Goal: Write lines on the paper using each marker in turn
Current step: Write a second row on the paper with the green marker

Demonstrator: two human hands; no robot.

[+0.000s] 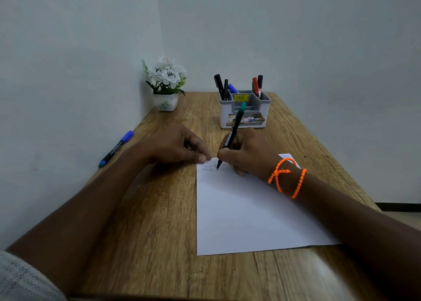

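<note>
With the right hand [247, 151] gripping the green-capped marker [232, 133] and the left hand [180, 147], seemingly loosely curled, pinning only the paper's [246, 209] corner, a hard stroke could skew the sheet.

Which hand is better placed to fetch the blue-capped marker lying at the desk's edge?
The left hand. It holds no marker, only steadies the paper corner, and the blue-capped marker lies on its side. The right hand has its grip on the green-capped marker.
</note>
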